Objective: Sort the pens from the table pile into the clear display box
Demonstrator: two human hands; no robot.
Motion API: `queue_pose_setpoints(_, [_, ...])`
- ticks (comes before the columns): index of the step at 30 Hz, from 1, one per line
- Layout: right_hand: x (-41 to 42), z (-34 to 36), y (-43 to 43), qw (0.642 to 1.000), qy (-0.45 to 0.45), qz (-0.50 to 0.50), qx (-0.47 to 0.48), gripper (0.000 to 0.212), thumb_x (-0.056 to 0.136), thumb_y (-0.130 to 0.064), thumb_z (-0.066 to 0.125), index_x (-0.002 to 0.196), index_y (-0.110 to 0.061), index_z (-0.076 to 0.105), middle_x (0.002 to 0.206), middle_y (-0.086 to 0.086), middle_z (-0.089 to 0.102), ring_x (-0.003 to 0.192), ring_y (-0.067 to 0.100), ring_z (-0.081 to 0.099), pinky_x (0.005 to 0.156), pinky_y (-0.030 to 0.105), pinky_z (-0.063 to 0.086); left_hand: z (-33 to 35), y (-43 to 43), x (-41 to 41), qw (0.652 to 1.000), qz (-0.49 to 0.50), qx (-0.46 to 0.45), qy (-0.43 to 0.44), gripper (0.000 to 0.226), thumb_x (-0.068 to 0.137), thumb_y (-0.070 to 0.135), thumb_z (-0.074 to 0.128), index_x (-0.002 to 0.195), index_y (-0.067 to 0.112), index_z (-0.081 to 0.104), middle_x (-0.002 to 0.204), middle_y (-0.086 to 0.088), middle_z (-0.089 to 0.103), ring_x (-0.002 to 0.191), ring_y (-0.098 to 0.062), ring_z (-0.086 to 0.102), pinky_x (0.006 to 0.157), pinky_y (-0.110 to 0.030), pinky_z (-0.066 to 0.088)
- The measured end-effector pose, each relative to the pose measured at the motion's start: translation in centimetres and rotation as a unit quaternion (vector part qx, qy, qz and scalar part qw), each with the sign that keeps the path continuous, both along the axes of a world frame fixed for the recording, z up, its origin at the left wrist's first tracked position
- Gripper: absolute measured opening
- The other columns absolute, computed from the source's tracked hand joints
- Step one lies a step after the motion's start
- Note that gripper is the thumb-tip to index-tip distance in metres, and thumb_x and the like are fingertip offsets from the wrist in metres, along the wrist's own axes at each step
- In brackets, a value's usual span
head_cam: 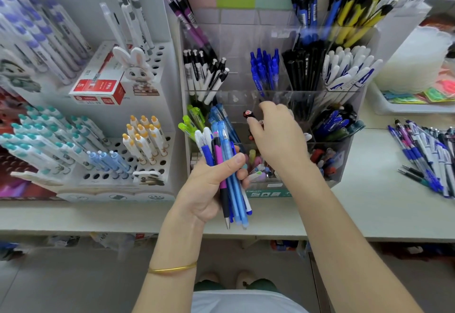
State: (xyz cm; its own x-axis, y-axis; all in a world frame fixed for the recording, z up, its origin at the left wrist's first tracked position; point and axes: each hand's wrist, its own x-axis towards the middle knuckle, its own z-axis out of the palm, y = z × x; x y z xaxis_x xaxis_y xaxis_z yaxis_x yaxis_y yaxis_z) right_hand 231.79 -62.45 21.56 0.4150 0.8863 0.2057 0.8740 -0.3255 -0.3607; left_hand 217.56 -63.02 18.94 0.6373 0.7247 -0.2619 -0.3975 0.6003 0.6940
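My left hand (pixel 209 184) grips a bundle of pens (pixel 227 165), mostly blue, with a white one and a black-and-pink one, in front of the clear display box (pixel 364 41). My right hand (pixel 275 135) reaches into a middle compartment of the box and pinches a dark pen with a red-marked cap (pixel 248 114). The box's other compartments hold white, blue, black, yellow and green pens. The pile of pens (pixel 428 157) lies on the table at the right edge.
A white cardboard pen stand (pixel 162 174) with teal, orange and light blue pens stands left of the box, with a red-and-white carton (pixel 101 83) on it. A white tray (pixel 384 108) with coloured items sits at the back right. The table's front edge (pixel 73 231) runs below my hands.
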Motion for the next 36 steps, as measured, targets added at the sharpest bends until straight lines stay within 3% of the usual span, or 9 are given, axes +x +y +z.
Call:
queue_pose_setpoints(2, [-0.2,0.7,-1.1,0.996,0.012,-0.011,0.087,0.028,0.098,-0.025,0.047,0.122,-0.011,0.054,0.117,0.009,0.053,0.100,0.026,0.054,0.074,0.031,0.037,-0.2,0.1,0.0,1.000,0.006,0.014,0.006,0.026,0.073,0.004,0.064,0.095,0.009,0.052,0.061,-0.002,0.052,0.052,-0.012,0.051,0.050,-0.025,0.049])
queue_pose_setpoints(4, [-0.5,1.5,-1.9,0.984,0.087,0.017,0.155,0.023,0.096,-0.015,0.051,0.116,-0.012,0.059,0.106,0.005,0.056,0.091,0.021,0.056,0.077,0.030,0.044,-0.3,0.1,0.1,1.000,0.015,0.024,0.007,0.025,0.073,0.003,0.064,0.095,0.009,0.053,0.064,-0.003,0.053,0.053,-0.012,0.051,0.051,-0.026,0.049])
queue_pose_setpoints(8, [-0.8,2.4,-2.1,0.929,0.346,0.091,0.095,0.013,0.093,-0.011,0.054,0.099,-0.013,0.065,0.075,-0.005,0.061,0.053,0.006,0.055,0.052,0.018,0.045,-0.4,0.0,0.1,0.998,-0.011,0.058,-0.004,0.019,0.075,0.002,0.060,0.093,0.007,0.054,0.069,-0.003,0.054,0.057,-0.013,0.051,0.055,-0.027,0.049])
queue_pose_setpoints(13, [-1.4,2.1,-1.6,0.921,0.349,0.172,-0.012,0.028,0.089,-0.030,0.064,0.115,-0.022,0.066,0.065,-0.010,0.050,0.052,0.000,0.046,0.052,0.019,0.042,-0.5,-0.4,0.0,0.995,-0.044,0.084,0.008,0.022,0.081,0.003,0.059,0.102,0.002,0.055,0.073,-0.003,0.058,0.061,-0.014,0.052,0.056,-0.028,0.050])
queue_pose_setpoints(16, [-1.2,2.3,-1.6,0.895,0.410,0.175,-0.025,0.025,0.090,-0.016,0.064,0.115,-0.016,0.064,0.066,-0.001,0.053,0.047,0.007,0.049,0.043,0.019,0.044,-0.7,-0.3,-0.3,0.995,-0.056,0.077,-0.002,0.014,0.084,0.011,0.062,0.096,0.005,0.057,0.077,-0.002,0.058,0.063,-0.012,0.052,0.058,-0.027,0.050])
queue_pose_setpoints(21, [-0.6,2.1,-1.7,0.855,0.486,0.179,-0.014,0.019,0.092,-0.001,0.057,0.108,-0.008,0.062,0.074,0.010,0.055,0.048,0.012,0.054,0.042,0.020,0.046,-0.9,-0.1,-1.1,0.996,-0.070,0.036,-0.032,0.025,0.083,0.027,0.067,0.096,0.006,0.062,0.081,-0.005,0.058,0.068,-0.014,0.056,0.063,-0.028,0.052])
queue_pose_setpoints(27, [0.3,1.7,-1.5,0.816,0.550,0.175,-0.004,0.012,0.093,-0.004,0.056,0.097,-0.014,0.060,0.069,-0.002,0.062,0.052,0.014,0.052,0.043,0.020,0.042,-0.8,0.2,-1.5,0.999,-0.023,0.007,0.034,0.027,0.078,0.023,0.065,0.100,0.009,0.072,0.078,-0.014,0.065,0.074,-0.024,0.065,0.069,-0.039,0.057])
queue_pose_setpoints(31, [0.2,1.8,-1.5,0.807,0.563,0.177,0.006,0.009,0.093,-0.005,0.057,0.096,-0.012,0.060,0.067,-0.003,0.063,0.051,0.013,0.050,0.042,0.019,0.042,-0.3,0.1,-1.3,0.998,-0.008,0.022,0.054,0.015,0.083,0.020,0.068,0.094,0.013,0.075,0.078,-0.010,0.067,0.070,-0.020,0.066,0.065,-0.036,0.058])
queue_pose_setpoints(36, [0.5,2.1,-1.4,0.815,0.550,0.181,0.014,0.011,0.094,-0.001,0.053,0.099,-0.010,0.058,0.085,0.016,0.065,0.051,0.013,0.052,0.044,0.021,0.045,0.4,0.4,-1.4,0.997,0.029,0.031,0.066,0.031,0.077,0.018,0.061,0.106,0.009,0.065,0.080,-0.006,0.071,0.070,-0.018,0.068,0.059,-0.029,0.057])
